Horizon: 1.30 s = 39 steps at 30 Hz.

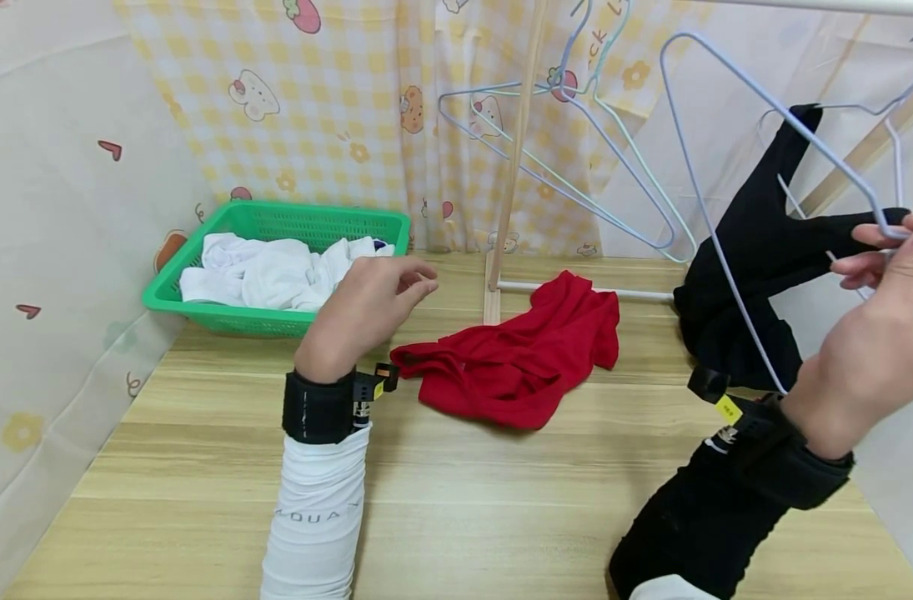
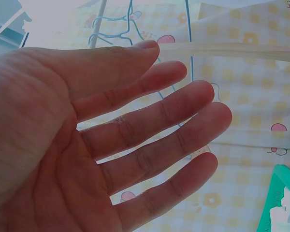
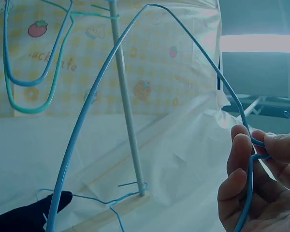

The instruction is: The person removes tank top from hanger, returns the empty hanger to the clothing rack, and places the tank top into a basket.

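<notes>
At the right of the head view, my right hand pinches a blue wire hanger near its neck, thumb against fingers. In the right wrist view the hanger slants across, held by the right hand. My left hand hovers by the front right corner of the green basket, holding nothing. The left wrist view shows that hand palm on, fingers spread and nearly straight. A crumpled red garment lies on the table between the two hands.
White cloths fill the basket. A wooden rack post stands behind the red garment. Blue and green hangers hang from the rack. A black garment hangs on a hanger at the right. The wooden table spreads in front.
</notes>
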Available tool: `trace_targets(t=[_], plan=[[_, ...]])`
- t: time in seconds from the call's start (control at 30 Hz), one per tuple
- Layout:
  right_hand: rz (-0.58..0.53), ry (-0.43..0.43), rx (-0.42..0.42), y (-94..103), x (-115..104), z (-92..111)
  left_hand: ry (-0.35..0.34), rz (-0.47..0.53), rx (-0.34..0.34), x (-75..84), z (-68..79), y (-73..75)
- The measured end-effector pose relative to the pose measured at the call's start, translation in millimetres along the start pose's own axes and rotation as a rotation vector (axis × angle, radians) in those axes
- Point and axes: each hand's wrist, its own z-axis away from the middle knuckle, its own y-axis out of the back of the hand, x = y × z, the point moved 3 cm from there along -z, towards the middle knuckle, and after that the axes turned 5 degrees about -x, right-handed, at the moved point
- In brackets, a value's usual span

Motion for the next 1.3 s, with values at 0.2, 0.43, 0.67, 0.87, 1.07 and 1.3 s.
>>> trace_targets(t=[0.2,0.43,0.67,0.87,1.07,1.3], plan=[[-0.090,-0.079,-0.015,-10.6,0,0,0.000,0.005,-0.002,-1.5,0.3,1.5],[0.150,-0.002,-0.166,-28.6,11,-2,-0.006,0.011,0.008,-2.3,0.7,1.3],[0.226,0.000,-0.292,-44.3,18,-3,-0.007,0.005,0.008,-1.1,-0.7,1.0],[0.370,0.018,-0.433,-56.2,17,-15,-0.015,-0.002,0.007,0.0,-2.3,2.1],[0.369,0.022,-0.652,-79.8,15,-45,-0.009,0.001,-0.005,-2.6,-2.3,1.0],[0.448,0.043,-0.914,-121.1,1,-78,0.002,0.000,-0.006,-4.1,-0.5,1.3]])
